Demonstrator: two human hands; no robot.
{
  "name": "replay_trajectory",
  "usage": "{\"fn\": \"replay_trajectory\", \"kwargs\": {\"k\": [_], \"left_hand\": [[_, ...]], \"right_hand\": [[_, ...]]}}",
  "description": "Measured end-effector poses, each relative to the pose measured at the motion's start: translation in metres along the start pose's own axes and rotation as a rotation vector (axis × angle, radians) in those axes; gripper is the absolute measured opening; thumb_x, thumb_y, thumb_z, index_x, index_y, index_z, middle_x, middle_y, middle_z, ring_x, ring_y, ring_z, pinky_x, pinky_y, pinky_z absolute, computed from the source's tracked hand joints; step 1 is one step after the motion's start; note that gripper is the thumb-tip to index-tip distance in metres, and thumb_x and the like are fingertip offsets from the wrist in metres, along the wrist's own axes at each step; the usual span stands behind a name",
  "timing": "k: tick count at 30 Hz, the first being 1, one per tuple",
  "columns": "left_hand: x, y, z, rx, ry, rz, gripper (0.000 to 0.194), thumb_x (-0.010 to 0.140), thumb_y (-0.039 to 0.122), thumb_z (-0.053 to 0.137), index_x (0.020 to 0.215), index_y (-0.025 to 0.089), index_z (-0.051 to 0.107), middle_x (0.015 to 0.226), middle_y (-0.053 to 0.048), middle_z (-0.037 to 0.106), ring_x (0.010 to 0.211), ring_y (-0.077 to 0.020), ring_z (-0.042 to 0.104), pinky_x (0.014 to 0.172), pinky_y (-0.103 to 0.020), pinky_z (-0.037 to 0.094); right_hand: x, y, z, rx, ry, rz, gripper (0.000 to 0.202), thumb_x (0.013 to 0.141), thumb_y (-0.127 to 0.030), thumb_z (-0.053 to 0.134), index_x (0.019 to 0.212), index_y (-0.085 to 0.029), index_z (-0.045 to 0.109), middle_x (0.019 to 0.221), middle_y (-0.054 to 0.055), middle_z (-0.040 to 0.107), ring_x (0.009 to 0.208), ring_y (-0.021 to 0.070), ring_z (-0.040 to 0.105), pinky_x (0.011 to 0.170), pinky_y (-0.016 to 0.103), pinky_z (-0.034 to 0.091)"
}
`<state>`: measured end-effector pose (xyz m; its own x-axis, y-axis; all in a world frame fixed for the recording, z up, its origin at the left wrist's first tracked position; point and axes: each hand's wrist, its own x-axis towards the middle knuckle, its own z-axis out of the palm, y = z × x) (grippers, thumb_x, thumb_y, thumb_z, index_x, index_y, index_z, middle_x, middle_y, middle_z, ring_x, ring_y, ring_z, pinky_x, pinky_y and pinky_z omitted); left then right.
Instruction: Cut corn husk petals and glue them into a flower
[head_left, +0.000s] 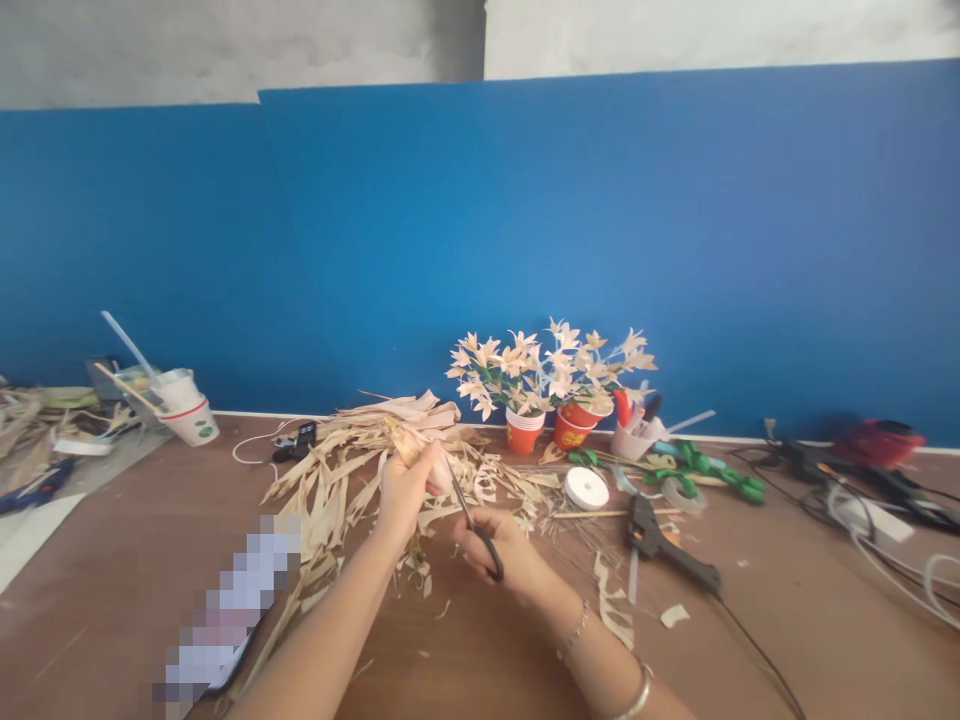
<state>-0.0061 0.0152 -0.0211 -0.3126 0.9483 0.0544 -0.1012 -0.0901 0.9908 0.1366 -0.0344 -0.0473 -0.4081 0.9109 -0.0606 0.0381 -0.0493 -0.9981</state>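
My left hand (407, 487) is closed on a pale dried husk (403, 440), which sticks up above my fingers. In my right hand (499, 548) is a pair of scissors (459, 492) with dark handles, its blades pointing up toward the husk beside my left fingers. Whether the blades touch the husk I cannot tell. Under and behind my hands spreads a heap of dried husk strips (322, 500), some of them curled offcuts. A bracelet and a bangle circle my right wrist and forearm.
Cream flowers (517, 360) stand in red paper cups (525, 432) at the back. To the right lie a white spool (586, 488), a glue gun (660, 545), green tape and tangled cables (862, 520). A blurred-out phone (232, 610) rests at left, a cup with sticks (191, 420) beyond.
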Motion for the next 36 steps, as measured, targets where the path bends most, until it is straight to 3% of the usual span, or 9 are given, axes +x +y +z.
{"fn": "replay_trajectory", "kwargs": {"k": [6, 12, 23, 36], "left_hand": [[-0.001, 0.009, -0.001, 0.015, -0.042, -0.031, 0.035, 0.063, 0.046, 0.072, 0.057, 0.014, 0.059, 0.043, 0.003, 0.054, 0.036, -0.0082, 0.048, 0.034, -0.018, 0.040], [-0.001, 0.017, -0.005, 0.066, -0.114, -0.074, 0.031, 0.063, 0.041, 0.072, 0.056, 0.014, 0.059, 0.041, 0.003, 0.055, 0.033, -0.0084, 0.048, 0.032, -0.018, 0.039], [0.006, 0.012, -0.013, 0.212, -0.275, -0.087, 0.029, 0.065, 0.041, 0.071, 0.058, 0.015, 0.060, 0.042, 0.000, 0.057, 0.034, -0.0097, 0.048, 0.031, -0.018, 0.039], [0.008, 0.014, -0.017, 0.293, -0.352, -0.073, 0.028, 0.066, 0.040, 0.070, 0.062, 0.015, 0.059, 0.045, 0.004, 0.053, 0.036, -0.0097, 0.049, 0.032, -0.020, 0.042]], "right_hand": [[-0.002, -0.004, -0.009, -0.044, -0.076, -0.030, 0.023, 0.077, -0.038, 0.058, 0.069, -0.016, 0.055, 0.040, -0.009, 0.040, 0.034, 0.0037, 0.031, 0.036, 0.016, 0.024], [-0.003, -0.009, -0.018, -0.076, -0.118, 0.028, 0.023, 0.075, -0.038, 0.059, 0.067, -0.016, 0.058, 0.041, -0.009, 0.040, 0.034, 0.0040, 0.032, 0.034, 0.016, 0.024], [-0.004, -0.007, -0.036, -0.191, -0.224, 0.003, 0.014, 0.074, -0.027, 0.057, 0.069, -0.014, 0.060, 0.044, -0.007, 0.044, 0.037, 0.0041, 0.035, 0.035, 0.015, 0.026], [-0.004, -0.007, -0.043, -0.260, -0.275, 0.017, 0.022, 0.076, -0.034, 0.060, 0.070, -0.013, 0.060, 0.041, -0.007, 0.045, 0.034, 0.0040, 0.037, 0.033, 0.014, 0.027]]}}
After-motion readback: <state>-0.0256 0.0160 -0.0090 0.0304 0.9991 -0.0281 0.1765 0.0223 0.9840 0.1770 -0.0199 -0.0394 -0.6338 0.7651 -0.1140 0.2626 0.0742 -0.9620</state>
